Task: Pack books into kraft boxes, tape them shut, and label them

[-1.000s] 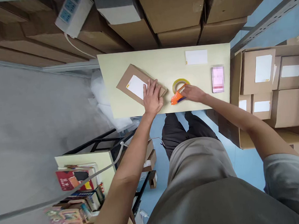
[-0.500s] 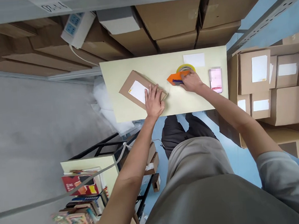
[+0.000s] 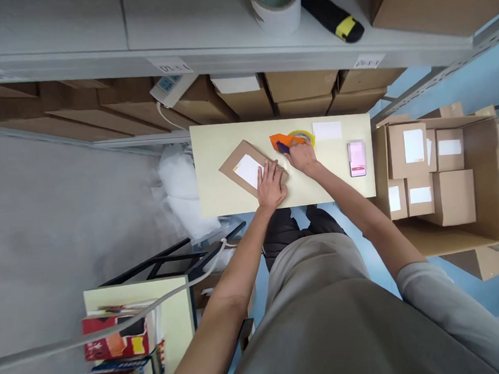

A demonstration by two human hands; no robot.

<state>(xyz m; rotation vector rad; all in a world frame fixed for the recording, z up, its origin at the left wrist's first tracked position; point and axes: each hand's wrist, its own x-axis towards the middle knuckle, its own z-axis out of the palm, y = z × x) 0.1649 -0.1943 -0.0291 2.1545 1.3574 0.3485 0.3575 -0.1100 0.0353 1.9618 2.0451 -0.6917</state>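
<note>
A flat brown cardboard parcel [image 3: 235, 158] with a white label lies tilted on the pale yellow table [image 3: 215, 189]. My left hand [image 3: 270, 184] rests flat on the parcel's near right end, fingers stretched out. My right hand [image 3: 302, 157] grips an orange tape dispenser [image 3: 281, 141] with a yellow-rimmed tape roll, held at the parcel's far right corner. Whether the dispenser touches the parcel I cannot tell.
A white label sheet [image 3: 327, 130] and a phone [image 3: 357, 158] lie on the table's right part. An open carton [image 3: 482, 153] of small labelled boxes stands at right. Shelves above hold boxes, a tape roll [image 3: 276, 3] and a power strip [image 3: 169, 85]. Books [image 3: 115, 339] are at lower left.
My right hand carried the tape dispenser from the table's near middle up and then left to the parcel's far corner. My left hand stayed on the parcel. The view tilted upward.
</note>
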